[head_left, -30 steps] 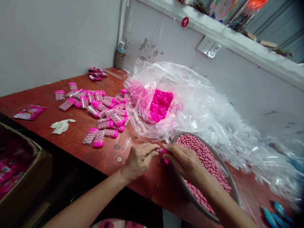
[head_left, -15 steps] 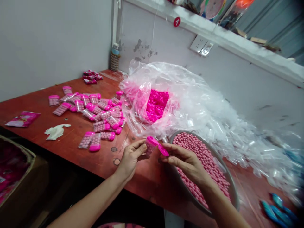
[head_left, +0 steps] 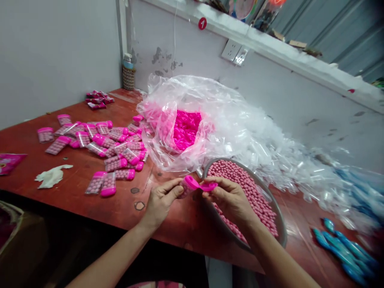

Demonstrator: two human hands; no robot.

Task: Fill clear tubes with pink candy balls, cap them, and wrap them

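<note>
My left hand (head_left: pixel 160 200) grips a small clear candy container (head_left: pixel 186 187) with a bright pink cap. My right hand (head_left: pixel 228 196) pinches the cap's open flip lid (head_left: pixel 209 186) just beside it. Both hands hover over the near rim of a metal bowl (head_left: pixel 280 230) full of pale pink round candies (head_left: pixel 243 188). Behind it a clear plastic bag (head_left: pixel 192 120) holds loose bright pink caps (head_left: pixel 186 130). A spread of filled pink-capped containers (head_left: pixel 102 144) lies on the red wooden table (head_left: pixel 75 192) to the left.
A heap of empty clear containers (head_left: pixel 285 160) runs along the wall at right. Blue items (head_left: pixel 342 248) lie at the far right. A white crumpled cloth (head_left: pixel 51 178), a pink packet (head_left: pixel 9 162), dark pink wrappers (head_left: pixel 97 99) and a small bottle (head_left: pixel 128 72) sit on the left.
The hands went from pressed together on the container to holding it up with its pink flip lid open. The view has swung to the right.
</note>
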